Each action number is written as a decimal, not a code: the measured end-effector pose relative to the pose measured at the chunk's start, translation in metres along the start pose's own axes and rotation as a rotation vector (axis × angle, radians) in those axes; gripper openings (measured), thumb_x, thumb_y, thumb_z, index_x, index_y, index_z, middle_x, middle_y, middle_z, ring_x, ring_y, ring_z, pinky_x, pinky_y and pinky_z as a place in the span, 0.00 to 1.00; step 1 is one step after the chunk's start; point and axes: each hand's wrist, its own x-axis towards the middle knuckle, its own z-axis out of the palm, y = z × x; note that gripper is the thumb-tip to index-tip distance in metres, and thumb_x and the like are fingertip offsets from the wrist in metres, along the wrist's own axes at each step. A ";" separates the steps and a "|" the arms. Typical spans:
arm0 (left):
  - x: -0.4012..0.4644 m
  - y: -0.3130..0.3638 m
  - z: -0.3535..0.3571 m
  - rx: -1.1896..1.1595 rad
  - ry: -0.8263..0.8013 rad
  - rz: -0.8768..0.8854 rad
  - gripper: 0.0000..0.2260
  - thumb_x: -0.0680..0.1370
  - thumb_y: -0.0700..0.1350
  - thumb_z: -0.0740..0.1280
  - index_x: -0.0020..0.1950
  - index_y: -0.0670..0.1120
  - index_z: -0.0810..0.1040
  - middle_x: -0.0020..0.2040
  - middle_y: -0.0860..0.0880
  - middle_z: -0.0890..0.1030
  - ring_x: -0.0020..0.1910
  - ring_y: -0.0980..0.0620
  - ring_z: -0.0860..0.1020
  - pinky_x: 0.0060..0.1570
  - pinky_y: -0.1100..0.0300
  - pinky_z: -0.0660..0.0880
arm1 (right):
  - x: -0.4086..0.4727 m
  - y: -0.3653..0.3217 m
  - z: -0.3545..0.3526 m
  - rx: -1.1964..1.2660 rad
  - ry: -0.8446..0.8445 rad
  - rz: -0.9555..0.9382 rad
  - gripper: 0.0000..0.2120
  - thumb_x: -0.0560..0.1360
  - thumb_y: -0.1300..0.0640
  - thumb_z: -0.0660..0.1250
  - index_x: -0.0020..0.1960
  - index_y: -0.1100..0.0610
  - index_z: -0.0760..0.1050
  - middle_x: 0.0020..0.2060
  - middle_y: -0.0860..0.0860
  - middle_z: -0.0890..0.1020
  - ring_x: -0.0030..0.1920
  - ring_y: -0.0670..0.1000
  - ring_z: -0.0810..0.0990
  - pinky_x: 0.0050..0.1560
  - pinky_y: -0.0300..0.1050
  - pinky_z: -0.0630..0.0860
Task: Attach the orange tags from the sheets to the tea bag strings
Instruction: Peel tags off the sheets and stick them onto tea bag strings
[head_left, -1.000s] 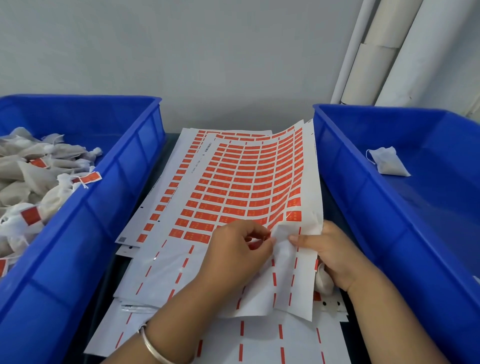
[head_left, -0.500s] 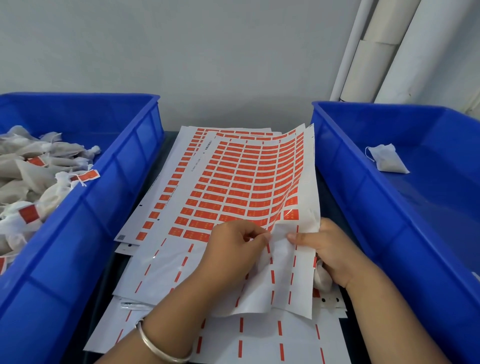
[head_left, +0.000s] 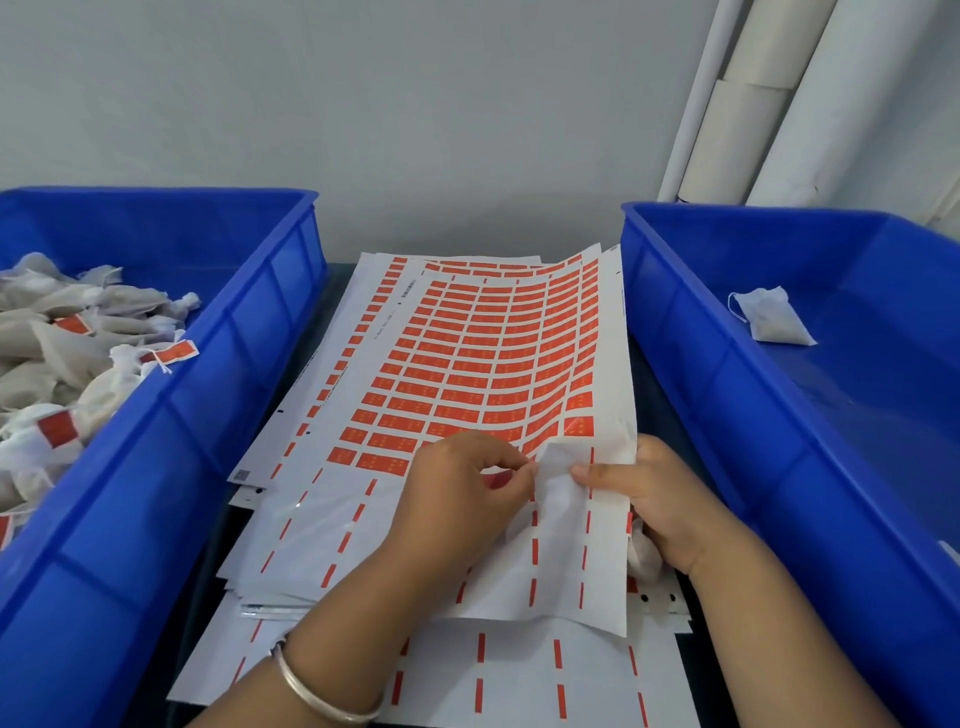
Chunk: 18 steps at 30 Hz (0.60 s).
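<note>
A person sits at a dark table, seen from above over both forearms. A stack of white sheets fills the narrow strip between two blue plastic bins, its long axis running straight away from the person toward a grey wall. The left bin stands just beside the stack's left edge; the right bin nearly touches its right edge, so only thin slivers of table show on either side. White pipes stand in the far right corner.

The top sheet carries rows of orange tags across its far half; its near half holds only short orange dashes. Its right edge curls upward.

The left hand, a silver bangle on its wrist, has its fingers curled and pinches something orange at the near edge of the tag rows. The right hand grips the sheet's lifted right edge, thumb on top, with a white tea bag tucked under the palm.

Compared with a second ago, both hands remain in the same spot on the sheet, and the curl at the right edge looks much the same.

The left bin holds a heap of tea bags, several with orange tags attached. The right bin holds one untagged tea bag, well apart from the hands.
</note>
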 end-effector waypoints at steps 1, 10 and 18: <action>0.000 0.000 0.000 0.034 0.004 0.032 0.05 0.73 0.52 0.71 0.47 0.55 0.83 0.40 0.66 0.75 0.40 0.62 0.75 0.38 0.76 0.67 | 0.000 0.000 0.000 -0.003 0.000 0.003 0.10 0.75 0.58 0.68 0.54 0.48 0.77 0.45 0.44 0.85 0.45 0.48 0.85 0.41 0.44 0.80; 0.002 -0.002 -0.002 0.086 -0.041 0.089 0.07 0.72 0.52 0.71 0.50 0.55 0.83 0.42 0.65 0.75 0.41 0.62 0.75 0.39 0.77 0.68 | 0.000 0.000 0.000 -0.023 0.015 0.007 0.09 0.75 0.58 0.69 0.53 0.47 0.78 0.44 0.45 0.86 0.44 0.49 0.85 0.45 0.49 0.81; 0.005 -0.007 -0.002 0.151 -0.050 0.121 0.08 0.74 0.51 0.70 0.51 0.52 0.84 0.41 0.63 0.75 0.40 0.63 0.74 0.38 0.76 0.68 | -0.001 0.001 0.002 -0.052 -0.014 0.001 0.10 0.73 0.58 0.70 0.52 0.47 0.78 0.44 0.46 0.86 0.43 0.51 0.85 0.43 0.49 0.81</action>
